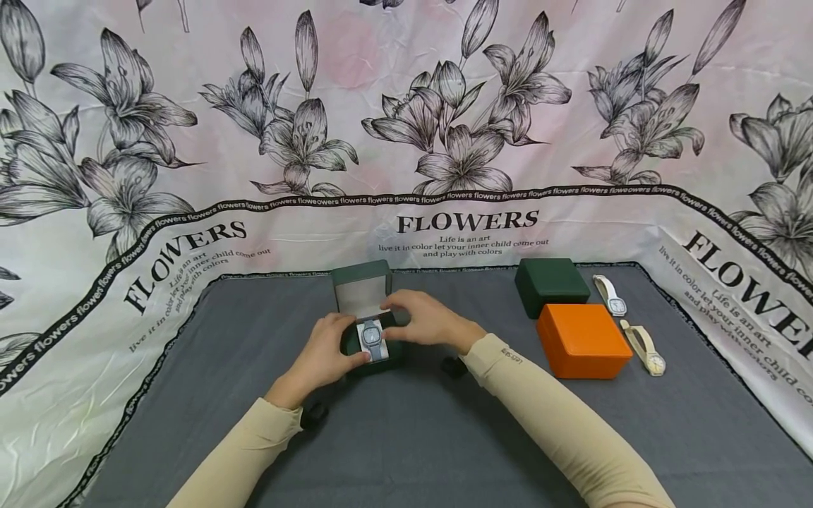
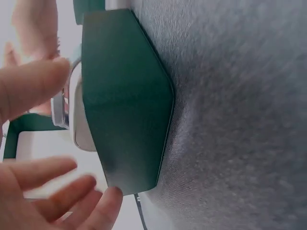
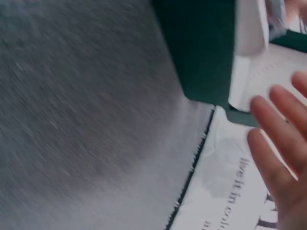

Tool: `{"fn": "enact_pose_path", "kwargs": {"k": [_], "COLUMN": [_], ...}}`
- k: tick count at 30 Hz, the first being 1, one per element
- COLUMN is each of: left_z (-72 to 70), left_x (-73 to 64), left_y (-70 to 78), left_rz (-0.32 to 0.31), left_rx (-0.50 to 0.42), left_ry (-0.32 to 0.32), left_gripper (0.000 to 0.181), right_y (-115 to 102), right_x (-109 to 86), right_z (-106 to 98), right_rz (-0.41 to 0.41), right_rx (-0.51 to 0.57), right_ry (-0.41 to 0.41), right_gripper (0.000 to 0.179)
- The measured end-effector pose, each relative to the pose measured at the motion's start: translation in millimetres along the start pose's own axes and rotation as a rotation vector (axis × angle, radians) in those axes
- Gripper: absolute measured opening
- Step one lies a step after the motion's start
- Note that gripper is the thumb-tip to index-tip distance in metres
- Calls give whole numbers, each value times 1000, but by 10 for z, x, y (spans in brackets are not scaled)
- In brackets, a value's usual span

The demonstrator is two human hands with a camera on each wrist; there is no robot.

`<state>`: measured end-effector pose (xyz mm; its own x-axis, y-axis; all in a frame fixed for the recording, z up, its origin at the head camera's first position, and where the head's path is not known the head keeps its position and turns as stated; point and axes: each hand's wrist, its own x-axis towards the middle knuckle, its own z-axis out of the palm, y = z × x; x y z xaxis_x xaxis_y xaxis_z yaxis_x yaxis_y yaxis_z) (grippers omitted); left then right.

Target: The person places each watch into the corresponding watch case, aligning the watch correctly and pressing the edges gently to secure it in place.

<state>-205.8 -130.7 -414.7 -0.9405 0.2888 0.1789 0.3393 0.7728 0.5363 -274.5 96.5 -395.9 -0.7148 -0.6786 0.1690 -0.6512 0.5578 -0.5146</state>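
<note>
A dark green watch box (image 1: pixel 390 358) stands with its lid (image 1: pixel 361 271) raised, showing a pale lining. Inside it, a watch (image 1: pixel 371 335) with a blue-grey strap is wrapped round a white cushion (image 2: pixel 82 112), which stands above the box rim in the left wrist view. My left hand (image 1: pixel 325 351) is at the box's left side, its thumb at the strap's near end and its fingers spread along the side. From the right, my right hand (image 1: pixel 427 319) reaches over the box, thumb beside the watch. Its other fingers extend loosely near the lid in the right wrist view.
To the right are a closed green box (image 1: pixel 551 286) and an orange box (image 1: pixel 584 342) in front of it. Beside them lie a white-strapped watch (image 1: pixel 611 296) and a cream-strapped watch (image 1: pixel 644 349). A flower-printed cloth (image 1: pixel 317 236) hangs behind the grey tabletop (image 1: pixel 406 451).
</note>
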Motion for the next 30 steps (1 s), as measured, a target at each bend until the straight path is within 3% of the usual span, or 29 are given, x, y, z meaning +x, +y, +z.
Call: {"fn": "enact_pose_path", "kwargs": {"k": [3, 5, 11, 19, 30], "left_z": [-13, -10, 59, 121, 151], "left_x": [-75, -118, -199, -210, -201], "left_y": [7, 7, -16, -35, -51], "left_rz": [-73, -135, -273, -292, -292], "left_rx": [-42, -73, -206, -309, -368], "left_ry": [20, 7, -28, 23, 40], "left_gripper": [81, 86, 88, 80, 80], "right_y": [-10, -6, 35, 28, 51], "right_x": [28, 60, 167, 255, 254], "right_z": [-102, -155, -234, -294, -342], "right_rz": [27, 65, 114, 155, 116], "right_rx": [54, 91, 157, 187, 231], "right_ry": [155, 209, 146, 140, 147], "right_gripper": [37, 38, 69, 58, 44]}}
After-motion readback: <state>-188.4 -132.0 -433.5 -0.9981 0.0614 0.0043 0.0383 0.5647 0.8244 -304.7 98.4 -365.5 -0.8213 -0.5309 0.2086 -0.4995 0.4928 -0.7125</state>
